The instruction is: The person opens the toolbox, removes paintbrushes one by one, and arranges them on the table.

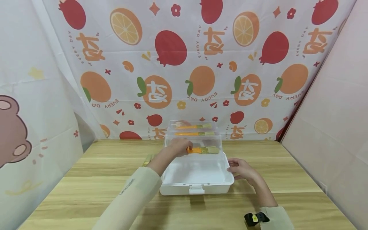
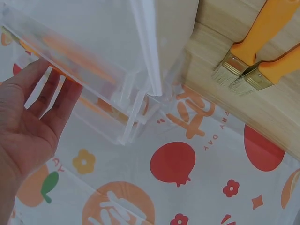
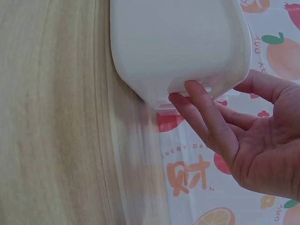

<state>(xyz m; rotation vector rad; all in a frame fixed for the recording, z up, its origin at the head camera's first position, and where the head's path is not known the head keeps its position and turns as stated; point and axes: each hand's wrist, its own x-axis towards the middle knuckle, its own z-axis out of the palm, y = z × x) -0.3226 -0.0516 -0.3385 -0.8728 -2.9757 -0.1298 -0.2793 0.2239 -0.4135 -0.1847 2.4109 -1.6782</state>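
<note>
A white storage box (image 1: 198, 172) with a front latch stands with its clear tiered trays (image 1: 217, 138) raised at the back. My left hand (image 1: 179, 147) reaches over it and pinches the orange handle of a paintbrush (image 1: 211, 149), bristles pointing right. In the left wrist view the left hand (image 2: 33, 117) is right at the edge of a clear tray (image 2: 84, 70), which partly hides the brush. Two more paintbrushes, an upper one (image 1: 195, 126) and a lower one (image 1: 195, 134), lie in the trays. My right hand (image 3: 243, 136) grips the right end of the box (image 3: 183, 47).
On the wooden table (image 1: 287, 179), left of the box and partly behind my left forearm, lie two orange-handled paintbrushes, one (image 2: 253, 37) beside another (image 2: 272, 72). A fruit-patterned cloth (image 1: 184, 80) hangs right behind the box. Pale cloth walls (image 1: 330, 111) bound both sides.
</note>
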